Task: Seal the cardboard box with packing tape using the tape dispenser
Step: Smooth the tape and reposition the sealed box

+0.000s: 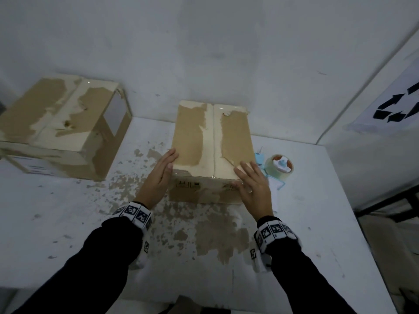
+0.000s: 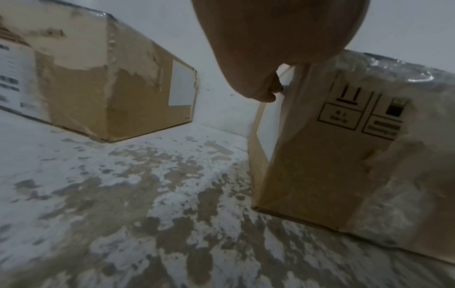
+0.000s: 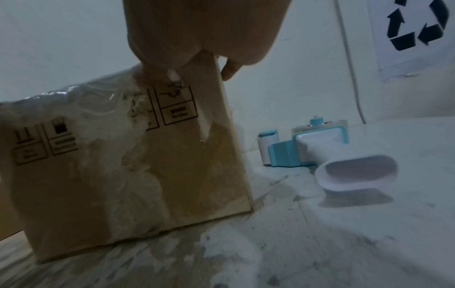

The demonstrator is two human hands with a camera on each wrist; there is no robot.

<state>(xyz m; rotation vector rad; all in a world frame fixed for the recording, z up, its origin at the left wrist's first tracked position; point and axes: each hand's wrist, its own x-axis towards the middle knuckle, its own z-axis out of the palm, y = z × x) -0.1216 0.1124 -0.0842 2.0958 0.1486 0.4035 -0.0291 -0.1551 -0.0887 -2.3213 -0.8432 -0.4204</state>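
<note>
A closed cardboard box (image 1: 210, 141) stands mid-table, its top flaps meeting at a centre seam with torn paper and clear tape over it. My left hand (image 1: 158, 175) lies flat against the box's near left corner (image 2: 290, 109), fingers straight. My right hand (image 1: 251, 184) rests with straight fingers on the near right top corner (image 3: 187, 109), thumb on the front face. The blue and white tape dispenser (image 1: 275, 169) with a clear roll lies on the table just right of the box; its handle (image 3: 354, 171) points toward me.
A second, larger taped cardboard box (image 1: 61, 125) sits at the back left (image 2: 98, 78). The white table (image 1: 68, 223) has worn brown patches. Walls close off the back and right, where a recycling sign (image 1: 394, 105) hangs. The table's right edge drops off.
</note>
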